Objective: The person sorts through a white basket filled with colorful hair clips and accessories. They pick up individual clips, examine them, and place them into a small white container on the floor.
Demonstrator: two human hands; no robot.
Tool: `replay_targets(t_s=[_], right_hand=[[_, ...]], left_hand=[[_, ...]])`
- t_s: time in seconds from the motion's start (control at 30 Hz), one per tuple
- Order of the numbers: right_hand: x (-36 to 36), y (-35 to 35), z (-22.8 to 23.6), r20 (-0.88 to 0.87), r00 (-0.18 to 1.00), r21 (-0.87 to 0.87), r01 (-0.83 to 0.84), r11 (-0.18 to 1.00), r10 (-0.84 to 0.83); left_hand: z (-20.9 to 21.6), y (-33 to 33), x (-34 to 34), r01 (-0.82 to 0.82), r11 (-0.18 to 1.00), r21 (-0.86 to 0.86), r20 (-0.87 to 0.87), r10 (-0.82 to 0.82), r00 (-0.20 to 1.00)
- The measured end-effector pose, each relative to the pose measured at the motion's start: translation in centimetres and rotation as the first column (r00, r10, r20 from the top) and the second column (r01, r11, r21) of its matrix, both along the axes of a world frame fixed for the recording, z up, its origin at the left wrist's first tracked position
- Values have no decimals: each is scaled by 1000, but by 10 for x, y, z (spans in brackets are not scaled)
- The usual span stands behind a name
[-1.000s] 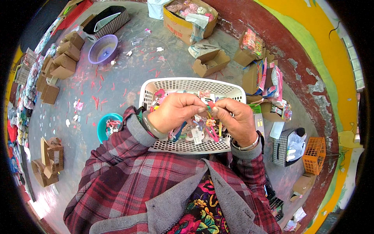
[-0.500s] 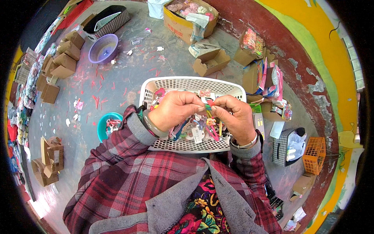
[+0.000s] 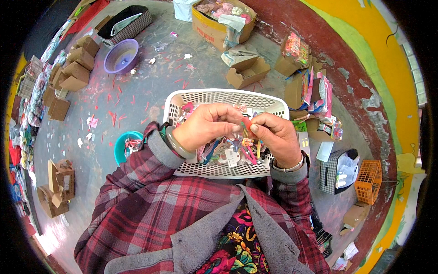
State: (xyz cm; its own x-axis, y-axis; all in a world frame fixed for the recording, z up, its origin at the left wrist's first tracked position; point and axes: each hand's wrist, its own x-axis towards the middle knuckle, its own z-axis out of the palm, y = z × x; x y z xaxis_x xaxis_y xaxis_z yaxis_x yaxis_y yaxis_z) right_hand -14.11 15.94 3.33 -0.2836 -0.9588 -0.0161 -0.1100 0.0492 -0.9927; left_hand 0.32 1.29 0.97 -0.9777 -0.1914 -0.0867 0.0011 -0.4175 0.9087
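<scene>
Two hands meet above a white basket (image 3: 214, 171) of small colourful trinkets.
The right hand (image 3: 279, 139) pinches a small red piece (image 3: 247, 122) between thumb and forefinger, over the basket; the left hand (image 3: 204, 128) is curled, thumb near fingers, and whether it grips anything I cannot tell. A teal basin (image 3: 119, 152) just left holds red-and-white bits; beyond, a cardboard box (image 3: 207, 30) holds pink and white bundles (image 3: 223, 10).
</scene>
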Motion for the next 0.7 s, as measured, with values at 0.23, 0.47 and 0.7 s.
replay_targets(t_s=[0.23,0.47,0.7], right_hand=[[11,-3,3,-128,986,-38,104,994,-108],[14,-5,-4,-374,917,-168,79,983,-138],[21,-9,-5,-532,819,-233,104,967,-217]], left_hand=[[-3,-2,1,-13,1000,-17,-31,13,999],[-1,-4,3,-4,1000,-18,-31,3,1000],[-17,-1,1,-66,979,-193,-38,60,997]])
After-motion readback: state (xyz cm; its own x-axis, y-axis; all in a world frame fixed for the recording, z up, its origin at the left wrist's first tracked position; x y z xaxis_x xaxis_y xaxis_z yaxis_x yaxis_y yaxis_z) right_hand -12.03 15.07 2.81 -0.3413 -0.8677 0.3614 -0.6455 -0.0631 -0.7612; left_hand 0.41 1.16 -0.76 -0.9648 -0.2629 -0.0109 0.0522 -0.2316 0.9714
